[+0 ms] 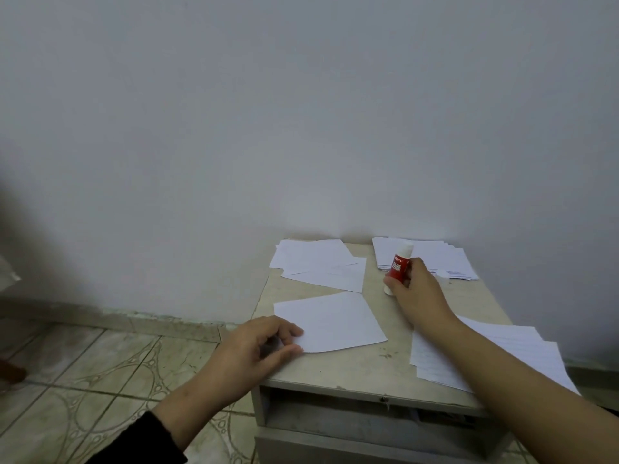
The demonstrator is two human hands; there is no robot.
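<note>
Glue stick is right of frame centre, long axis steep with its top leaning to the upper right. I can't tell if the lower end touches the tabletop. Right hand is curled round its red barrel. The target sheet of paper lies just down-left of the stick, between both hands, and I read the left hand as pinching the sheet's left corner, thumb against fingertips.

On the small beige table: loose white sheets at the far left corner, a neat stack at the far right (small white disc at its near edge), lined pages near right. Below, patterned floor tiles; behind, a plain wall.
</note>
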